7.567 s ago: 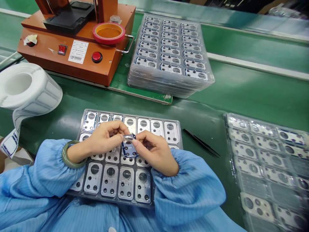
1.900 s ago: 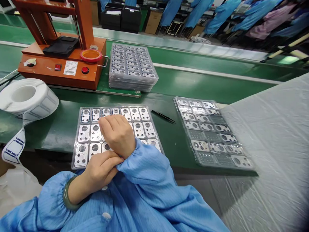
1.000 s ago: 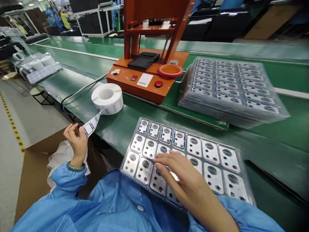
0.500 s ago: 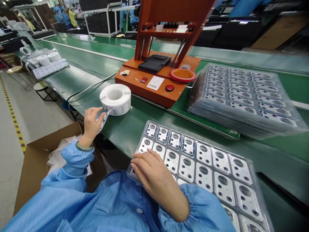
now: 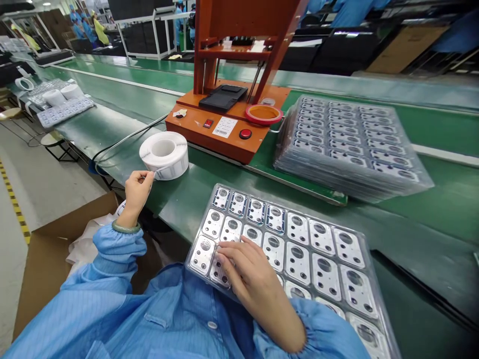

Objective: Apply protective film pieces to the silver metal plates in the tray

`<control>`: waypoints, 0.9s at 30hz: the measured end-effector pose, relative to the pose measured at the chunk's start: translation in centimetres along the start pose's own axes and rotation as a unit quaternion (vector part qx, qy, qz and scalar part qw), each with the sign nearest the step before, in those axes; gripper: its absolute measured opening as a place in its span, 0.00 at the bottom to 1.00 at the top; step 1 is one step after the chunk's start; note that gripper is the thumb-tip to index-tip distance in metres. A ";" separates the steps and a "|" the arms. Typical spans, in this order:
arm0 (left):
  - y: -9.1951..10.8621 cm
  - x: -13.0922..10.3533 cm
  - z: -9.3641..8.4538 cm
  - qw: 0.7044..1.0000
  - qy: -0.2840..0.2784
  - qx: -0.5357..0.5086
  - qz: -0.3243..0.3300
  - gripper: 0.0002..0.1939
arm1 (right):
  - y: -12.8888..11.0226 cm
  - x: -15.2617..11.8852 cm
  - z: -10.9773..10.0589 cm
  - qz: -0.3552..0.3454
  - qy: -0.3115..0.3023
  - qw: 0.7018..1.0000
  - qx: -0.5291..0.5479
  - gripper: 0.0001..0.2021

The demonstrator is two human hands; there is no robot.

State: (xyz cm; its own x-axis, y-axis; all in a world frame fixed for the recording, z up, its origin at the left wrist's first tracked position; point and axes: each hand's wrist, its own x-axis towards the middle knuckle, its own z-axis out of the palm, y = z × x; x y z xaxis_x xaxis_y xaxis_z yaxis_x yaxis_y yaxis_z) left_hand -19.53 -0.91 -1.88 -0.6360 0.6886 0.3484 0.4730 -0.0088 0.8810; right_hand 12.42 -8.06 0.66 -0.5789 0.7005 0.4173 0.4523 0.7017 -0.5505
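Observation:
My left hand is closed in a pinch on the loose end of a label strip. That strip runs off a white roll of labels standing on the bench just beyond my fingers. My right hand lies over a clear plastic tray, fingers stretched out, and covers some of its pockets. Silver metal plates, each with a large round opening and small holes, sit in rows in the tray. Several plates at the far left of the back row carry dark blue edging.
An orange press machine stands behind the roll, a red tape ring on its base. To the right rises a stack of filled trays. Below the bench edge is an open cardboard box. People in blue work farther back.
My left hand has drawn its fingers together at the strip, close to the roll. The view has shifted right, and my right hand has moved slightly rightward over the tray, uncovering plates at its left.

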 end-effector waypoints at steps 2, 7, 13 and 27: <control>0.1 -0.2 0.0 1.000 -0.010 0.006 0.003 0.12 | 0.2 -0.3 0.0 0.001 0.003 1.000 0.003 0.05; -0.3 -0.4 0.2 0.998 -0.001 0.045 0.049 0.10 | 0.6 -0.7 0.1 0.009 0.002 1.000 0.007 0.05; -0.8 -0.1 0.2 0.982 0.055 0.106 0.146 0.05 | 0.8 -0.6 0.2 0.013 0.000 1.000 0.009 0.05; -2.1 0.0 0.7 0.976 0.038 0.079 0.200 0.04 | -0.3 0.4 0.4 0.025 -0.011 0.997 0.072 0.05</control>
State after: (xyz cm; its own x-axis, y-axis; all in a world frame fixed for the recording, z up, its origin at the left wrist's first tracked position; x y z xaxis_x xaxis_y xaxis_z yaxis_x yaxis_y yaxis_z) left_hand -20.06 -0.39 -3.94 -0.4224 0.5968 0.6822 0.7768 -0.1494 0.6117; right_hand 11.78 -8.03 0.72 -0.5737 0.7300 0.3715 0.3797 0.6389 -0.6690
